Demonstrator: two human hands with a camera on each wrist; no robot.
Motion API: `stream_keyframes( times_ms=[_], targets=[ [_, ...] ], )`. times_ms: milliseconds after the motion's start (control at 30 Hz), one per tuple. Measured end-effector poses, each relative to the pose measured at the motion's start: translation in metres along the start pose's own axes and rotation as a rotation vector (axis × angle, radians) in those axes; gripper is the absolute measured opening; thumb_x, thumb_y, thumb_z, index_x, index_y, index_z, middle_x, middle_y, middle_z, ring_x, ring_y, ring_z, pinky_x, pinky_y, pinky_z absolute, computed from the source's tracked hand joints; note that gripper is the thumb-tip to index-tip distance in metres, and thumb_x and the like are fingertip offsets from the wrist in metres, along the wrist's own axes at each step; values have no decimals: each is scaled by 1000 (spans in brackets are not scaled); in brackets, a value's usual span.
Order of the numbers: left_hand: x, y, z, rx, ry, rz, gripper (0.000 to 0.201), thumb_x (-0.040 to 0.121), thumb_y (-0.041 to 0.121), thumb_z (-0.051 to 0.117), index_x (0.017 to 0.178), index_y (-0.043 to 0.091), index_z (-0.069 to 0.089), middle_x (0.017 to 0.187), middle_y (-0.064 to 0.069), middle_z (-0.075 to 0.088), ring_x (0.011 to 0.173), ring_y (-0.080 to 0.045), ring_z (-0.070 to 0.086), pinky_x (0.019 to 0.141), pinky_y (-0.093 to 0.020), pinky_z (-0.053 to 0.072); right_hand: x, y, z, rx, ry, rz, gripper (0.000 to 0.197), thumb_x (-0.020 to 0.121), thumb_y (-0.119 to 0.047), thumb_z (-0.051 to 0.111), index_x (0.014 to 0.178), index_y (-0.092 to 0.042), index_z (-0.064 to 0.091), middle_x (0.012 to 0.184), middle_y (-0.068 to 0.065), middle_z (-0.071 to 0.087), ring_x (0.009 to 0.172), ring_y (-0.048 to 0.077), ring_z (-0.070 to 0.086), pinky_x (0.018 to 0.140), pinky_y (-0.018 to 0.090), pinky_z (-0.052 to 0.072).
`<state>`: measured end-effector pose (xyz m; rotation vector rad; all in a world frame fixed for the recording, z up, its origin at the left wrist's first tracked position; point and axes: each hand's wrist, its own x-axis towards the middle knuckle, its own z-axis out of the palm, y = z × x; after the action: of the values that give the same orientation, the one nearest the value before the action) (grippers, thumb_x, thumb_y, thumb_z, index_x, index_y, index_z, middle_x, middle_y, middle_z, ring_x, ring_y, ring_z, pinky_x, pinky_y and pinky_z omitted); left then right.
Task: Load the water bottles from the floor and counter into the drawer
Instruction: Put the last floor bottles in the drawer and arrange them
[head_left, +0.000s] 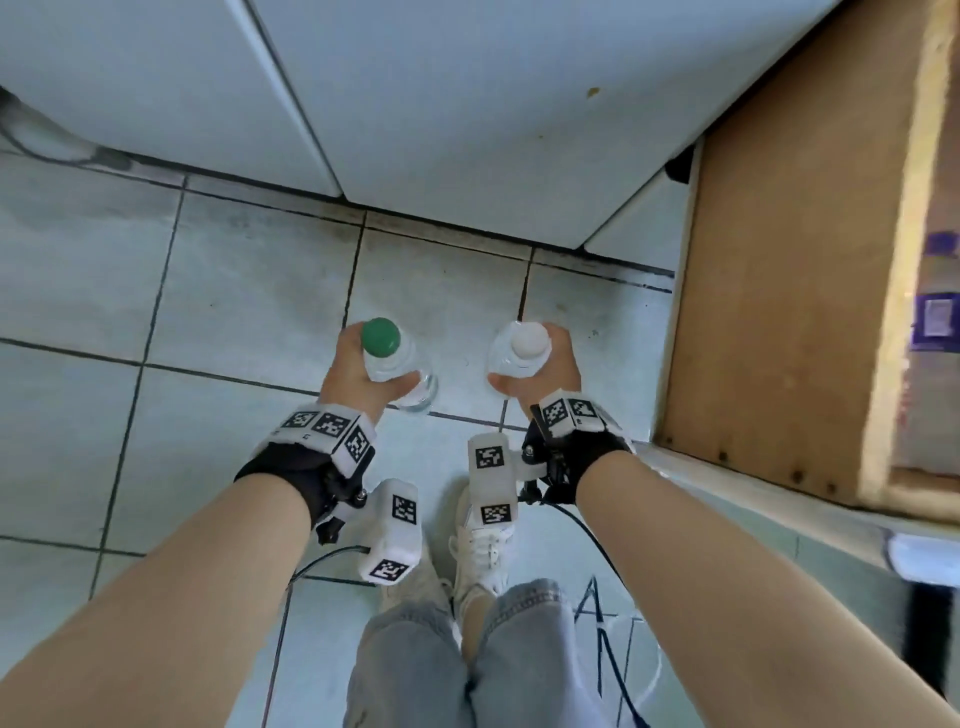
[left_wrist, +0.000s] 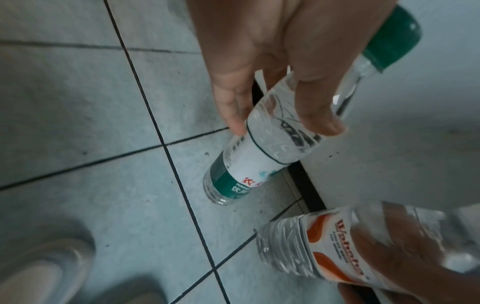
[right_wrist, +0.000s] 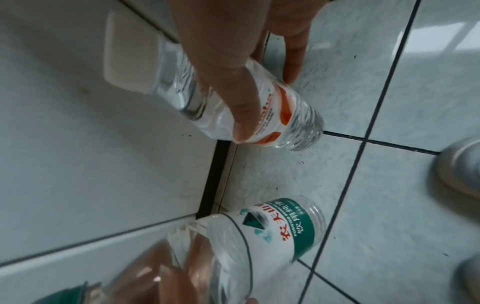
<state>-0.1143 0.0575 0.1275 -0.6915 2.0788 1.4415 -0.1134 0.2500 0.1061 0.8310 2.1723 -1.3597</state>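
My left hand (head_left: 358, 371) grips a clear water bottle with a green cap (head_left: 382, 338) and a green-and-white label (left_wrist: 249, 162), held upright above the tiled floor. My right hand (head_left: 540, 366) grips a second clear bottle with a white cap (head_left: 529, 340) and an orange-and-white label (right_wrist: 270, 115). Each wrist view also catches the other bottle: the orange-labelled one (left_wrist: 335, 242) and the green-labelled one (right_wrist: 272, 232). The open wooden drawer (head_left: 769, 291) stands to the right, its inside mostly out of view.
White cabinet doors (head_left: 467, 104) rise just ahead, with a dark gap along their base. Grey floor tiles (head_left: 234, 312) spread left and below. My white shoes (head_left: 478, 545) stand under the hands. A purple-marked package (head_left: 937, 312) shows at the drawer's far right edge.
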Motion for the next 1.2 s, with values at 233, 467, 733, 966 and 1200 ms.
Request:
stream_keyframes(
  times_ms=[233,467,733,966,1200],
  targets=[
    [-132,120,-68,-118,20,27,58,79,9,67,129,11,39,113,-2,53,102,-21,51,96,-39,43,-148,-107,-79,95,-11,-1,73,60,-16,82,121,-10,43,102,0,55,94,19,56,79,30,45],
    [-216,251,-74,-236,18,195,42,75,19,70,110,16,47,99,3,60,91,-15,56,88,-38,44,-251,-195,-175,182,127,-162,83,52,-26,85,123,-13,44,110,1,56,100,19,55,84,32,47],
    [-259,345,11,-86,-186,411,73,57,47,70,119,16,50,124,-5,61,117,-22,56,107,-45,38,-273,-213,-285,305,254,-291,75,60,-15,83,127,-6,47,121,16,56,69,-12,61,52,-1,43],
    [-257,374,144,9,-340,382,61,68,33,73,122,18,48,129,-1,57,119,-16,52,106,-32,35,-222,-156,-383,148,324,-215,78,53,-33,84,122,-18,52,111,2,65,95,12,66,76,15,52],
    [-217,356,250,164,-283,114,71,62,56,72,121,23,53,125,-1,61,118,-25,55,105,-40,40,-135,-88,-470,-130,218,-7,75,61,-29,81,127,-22,46,122,3,59,112,22,55,87,27,42]
  ],
)
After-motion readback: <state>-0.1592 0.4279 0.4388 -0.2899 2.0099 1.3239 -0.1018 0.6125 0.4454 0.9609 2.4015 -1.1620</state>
